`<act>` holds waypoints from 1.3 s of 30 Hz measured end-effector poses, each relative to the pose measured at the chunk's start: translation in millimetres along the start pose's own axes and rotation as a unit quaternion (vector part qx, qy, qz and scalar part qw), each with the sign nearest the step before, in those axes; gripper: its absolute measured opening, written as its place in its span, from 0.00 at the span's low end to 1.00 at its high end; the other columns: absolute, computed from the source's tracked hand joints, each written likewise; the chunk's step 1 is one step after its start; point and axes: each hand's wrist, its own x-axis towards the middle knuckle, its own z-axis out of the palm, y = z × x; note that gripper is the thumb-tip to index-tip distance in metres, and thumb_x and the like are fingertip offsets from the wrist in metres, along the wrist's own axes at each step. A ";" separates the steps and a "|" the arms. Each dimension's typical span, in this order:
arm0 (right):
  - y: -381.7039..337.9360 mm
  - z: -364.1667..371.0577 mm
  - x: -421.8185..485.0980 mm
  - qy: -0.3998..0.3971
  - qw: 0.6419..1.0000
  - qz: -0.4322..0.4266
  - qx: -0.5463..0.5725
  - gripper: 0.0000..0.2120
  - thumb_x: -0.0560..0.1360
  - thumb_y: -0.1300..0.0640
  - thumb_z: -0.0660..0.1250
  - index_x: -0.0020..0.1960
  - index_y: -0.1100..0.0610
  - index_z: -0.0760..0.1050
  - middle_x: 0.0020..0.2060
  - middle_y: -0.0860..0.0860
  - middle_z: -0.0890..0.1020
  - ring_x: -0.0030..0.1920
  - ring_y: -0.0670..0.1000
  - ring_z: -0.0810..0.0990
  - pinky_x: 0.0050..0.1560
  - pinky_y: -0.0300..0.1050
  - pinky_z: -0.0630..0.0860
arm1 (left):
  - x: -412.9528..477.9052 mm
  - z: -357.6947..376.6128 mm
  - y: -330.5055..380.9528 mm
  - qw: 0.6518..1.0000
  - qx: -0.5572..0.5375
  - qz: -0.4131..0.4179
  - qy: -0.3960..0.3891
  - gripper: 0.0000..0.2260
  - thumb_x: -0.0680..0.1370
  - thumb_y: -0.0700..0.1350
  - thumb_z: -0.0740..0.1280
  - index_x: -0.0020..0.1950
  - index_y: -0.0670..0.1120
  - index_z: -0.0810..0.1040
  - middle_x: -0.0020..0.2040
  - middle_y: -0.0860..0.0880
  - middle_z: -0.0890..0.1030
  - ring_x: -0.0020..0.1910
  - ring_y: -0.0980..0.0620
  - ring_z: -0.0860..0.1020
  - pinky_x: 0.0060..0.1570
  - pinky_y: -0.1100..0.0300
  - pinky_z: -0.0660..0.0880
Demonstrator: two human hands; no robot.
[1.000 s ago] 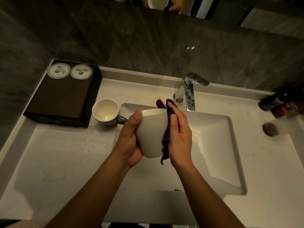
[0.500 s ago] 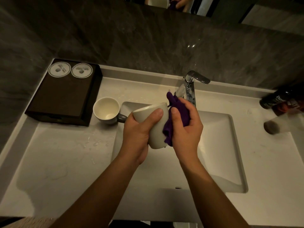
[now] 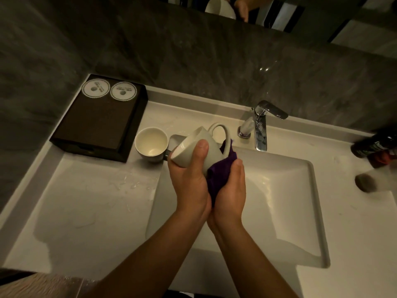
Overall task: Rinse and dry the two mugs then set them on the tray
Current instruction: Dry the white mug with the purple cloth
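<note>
My left hand (image 3: 191, 181) grips a white mug (image 3: 193, 145) over the sink, tilted with its mouth to the left and its handle up. My right hand (image 3: 231, 190) holds a purple cloth (image 3: 219, 175) bunched against the mug's base and lower side. A second mug (image 3: 151, 143), white inside and grey outside, stands upright on the counter left of the basin. Behind it on the left lies the dark tray (image 3: 94, 123), with two round white coasters (image 3: 109, 91) at its far end.
The chrome faucet (image 3: 260, 125) stands behind the white basin (image 3: 279, 190). Dark bottles (image 3: 373, 145) lie at the right edge of the counter. Water drops (image 3: 126, 183) spot the counter left of the basin. A dark stone wall rises behind.
The mug has been turned in my left hand so that its handle now points up. My right hand with the cloth has slid down from the mug's side to its base.
</note>
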 end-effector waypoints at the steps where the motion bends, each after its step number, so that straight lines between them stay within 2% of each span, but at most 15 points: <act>1: -2.8 0.6 1.8 -0.002 0.998 0.044 0.039 0.17 0.84 0.43 0.59 0.66 0.49 0.78 0.58 0.55 0.85 0.58 0.55 0.85 0.57 0.49 0.83 | 2.6 -3.7 -1.5 0.999 0.023 0.016 -0.017 0.33 0.63 0.52 0.83 0.66 0.54 0.76 0.60 0.48 0.84 0.57 0.47 0.86 0.52 0.49 0.84; 4: -14.9 -1.1 11.4 -0.039 0.985 0.128 0.113 0.18 0.83 0.45 0.62 0.65 0.54 0.80 0.55 0.60 0.86 0.56 0.62 0.86 0.60 0.58 0.82 | 18.3 -16.9 2.5 0.981 0.141 0.084 -0.106 0.35 0.60 0.54 0.81 0.66 0.56 0.76 0.60 0.54 0.83 0.61 0.50 0.83 0.57 0.50 0.83; 8: -35.1 -6.5 26.6 -0.139 0.954 0.229 0.133 0.22 0.78 0.50 0.68 0.68 0.61 0.79 0.67 0.64 0.79 0.70 0.64 0.76 0.73 0.61 0.70 | 44.4 -23.7 32.6 0.893 0.307 0.147 -0.294 0.35 0.61 0.51 0.81 0.67 0.56 0.74 0.62 0.56 0.81 0.63 0.56 0.80 0.58 0.60 0.78; 10: -39.4 -10.0 30.3 -0.181 0.943 0.251 0.119 0.23 0.72 0.52 0.72 0.63 0.62 0.82 0.62 0.64 0.82 0.62 0.63 0.82 0.65 0.57 0.78 | 53.9 -22.3 50.4 0.829 0.385 0.155 -0.375 0.39 0.61 0.48 0.83 0.69 0.56 0.72 0.65 0.56 0.79 0.65 0.57 0.78 0.60 0.65 0.76; 12: -36.3 -17.5 32.6 -0.177 0.943 0.265 0.096 0.24 0.67 0.52 0.73 0.60 0.62 0.82 0.51 0.63 0.85 0.46 0.61 0.84 0.44 0.52 0.83 | 58.8 -19.2 66.8 0.765 0.453 0.141 -0.435 0.42 0.62 0.46 0.84 0.72 0.55 0.70 0.68 0.57 0.77 0.68 0.58 0.76 0.63 0.65 0.75; 14: -33.0 -21.8 32.3 -0.164 0.944 0.272 0.086 0.27 0.66 0.51 0.73 0.62 0.61 0.79 0.47 0.63 0.84 0.42 0.60 0.81 0.39 0.48 0.80 | 58.9 -15.5 79.2 0.722 0.498 0.115 -0.466 0.44 0.64 0.46 0.84 0.76 0.55 0.68 0.70 0.58 0.75 0.70 0.58 0.74 0.65 0.64 0.75; 17: -27.7 -25.1 34.0 -0.145 0.948 0.253 0.131 0.17 0.72 0.52 0.70 0.53 0.64 0.85 0.46 0.64 0.86 0.40 0.62 0.86 0.38 0.53 0.84 | 52.4 -14.3 90.0 0.688 0.554 0.118 -0.454 0.48 0.66 0.50 0.84 0.80 0.58 0.62 0.75 0.61 0.70 0.72 0.60 0.71 0.69 0.63 0.74; 20: -20.7 -23.8 38.2 -0.152 0.948 0.199 0.195 0.20 0.61 0.55 0.79 0.50 0.63 0.87 0.52 0.64 0.86 0.46 0.64 0.87 0.50 0.64 0.84 | 38.6 -14.5 93.8 0.699 0.588 0.134 -0.384 0.49 0.65 0.61 0.82 0.80 0.60 0.60 0.72 0.63 0.68 0.67 0.62 0.72 0.63 0.62 0.74; 23: -11.7 -21.4 47.3 -0.132 0.964 0.148 0.178 0.10 0.77 0.56 0.70 0.50 0.59 0.88 0.53 0.62 0.86 0.49 0.61 0.87 0.56 0.62 0.82 | 25.2 -7.4 84.4 0.725 0.587 0.125 -0.338 0.43 0.63 0.66 0.79 0.72 0.64 0.62 0.64 0.67 0.68 0.62 0.63 0.71 0.58 0.66 0.71; 25: -3.9 -19.3 56.2 -0.094 0.980 0.123 0.125 0.18 0.83 0.51 0.62 0.46 0.53 0.89 0.49 0.57 0.88 0.49 0.56 0.88 0.55 0.57 0.83 | 24.9 -0.8 72.5 0.736 0.597 0.135 -0.290 0.37 0.64 0.65 0.81 0.67 0.61 0.66 0.61 0.60 0.71 0.60 0.58 0.71 0.57 0.61 0.72; 27: 0.8 -13.3 60.7 -0.096 0.984 0.122 0.090 0.17 0.81 0.44 0.64 0.53 0.52 0.88 0.54 0.56 0.87 0.55 0.55 0.86 0.63 0.57 0.79 | 31.0 5.0 66.3 0.755 0.595 0.124 -0.244 0.36 0.64 0.65 0.78 0.66 0.55 0.70 0.61 0.54 0.73 0.60 0.53 0.73 0.58 0.53 0.75; 30: 9.1 -10.5 75.1 -0.131 0.983 0.115 0.062 0.30 0.74 0.39 0.72 0.71 0.54 0.76 0.68 0.60 0.79 0.68 0.60 0.78 0.72 0.63 0.71 | 47.6 7.2 65.3 0.788 0.571 0.098 -0.207 0.32 0.64 0.64 0.75 0.64 0.55 0.72 0.57 0.54 0.77 0.56 0.54 0.77 0.57 0.51 0.78; 33: 9.9 -3.5 87.0 -0.145 0.983 0.100 0.039 0.25 0.78 0.43 0.70 0.71 0.53 0.76 0.69 0.62 0.78 0.67 0.60 0.78 0.72 0.63 0.71 | 64.4 9.4 63.7 0.809 0.555 0.097 -0.168 0.29 0.65 0.60 0.79 0.59 0.55 0.71 0.54 0.55 0.79 0.53 0.53 0.78 0.55 0.50 0.79; 36: 8.7 -3.9 103.6 -0.152 0.985 0.076 0.024 0.19 0.81 0.51 0.66 0.71 0.53 0.75 0.67 0.60 0.80 0.65 0.59 0.80 0.70 0.61 0.74 | 82.6 16.8 58.0 0.794 0.581 0.110 -0.139 0.27 0.70 0.54 0.80 0.61 0.52 0.70 0.55 0.53 0.75 0.53 0.51 0.76 0.55 0.53 0.76; 39: 2.5 -4.2 124.2 -0.149 0.988 0.021 -0.017 0.17 0.83 0.62 0.63 0.71 0.54 0.76 0.64 0.54 0.83 0.64 0.56 0.82 0.68 0.58 0.76 | 106.3 26.7 49.5 0.762 0.619 0.142 -0.128 0.33 0.68 0.57 0.80 0.67 0.48 0.72 0.61 0.49 0.77 0.58 0.48 0.76 0.56 0.51 0.76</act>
